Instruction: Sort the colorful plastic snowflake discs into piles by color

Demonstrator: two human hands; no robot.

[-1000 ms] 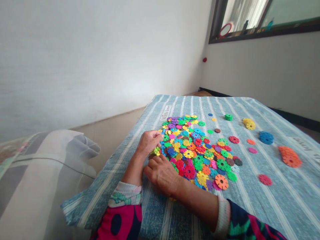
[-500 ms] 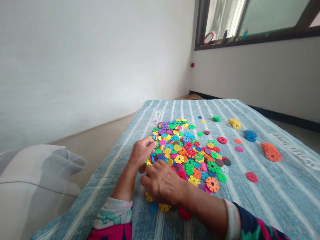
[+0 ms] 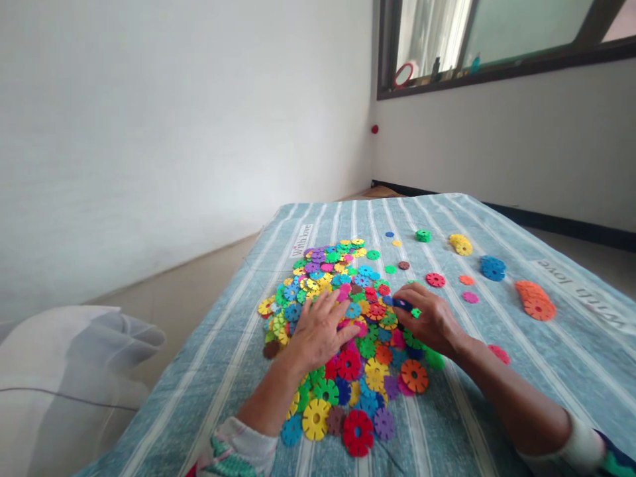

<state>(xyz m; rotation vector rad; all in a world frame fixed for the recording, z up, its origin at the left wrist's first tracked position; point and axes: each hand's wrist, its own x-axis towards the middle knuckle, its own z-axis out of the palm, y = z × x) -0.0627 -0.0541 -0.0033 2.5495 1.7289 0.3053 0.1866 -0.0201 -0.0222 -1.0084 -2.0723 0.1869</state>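
Both hands have drawn apart since the earlier frame: the right hand (image 3: 430, 318) has swung from the pile's left side to its right edge, and the left hand (image 3: 318, 334) has moved onto its middle, leaving the near end uncovered. Fingers cover most of the dark blue disc (image 3: 401, 305) in the right hand's grip, and a green piece (image 3: 416, 313) shows only as a scrap between them; whether the two are joined is hard to tell. Released and spread palm down, the left hand touches the pile of discs (image 3: 376, 375), hiding those beneath. Its left sleeve (image 3: 243, 450) is cut off by the bottom edge. The right forearm partly covers a pinkish-red disc (image 3: 499, 354).

Held at the pile's right edge, the dark blue disc shows as a narrow sliver running roughly left to right, dipping slightly rightward. Most piled discs lie flat, the heap stretching away from the person along the striped tabletop (image 3: 199, 397). They are round, notched at the rim, many with a central hole, in bright mixed colours.
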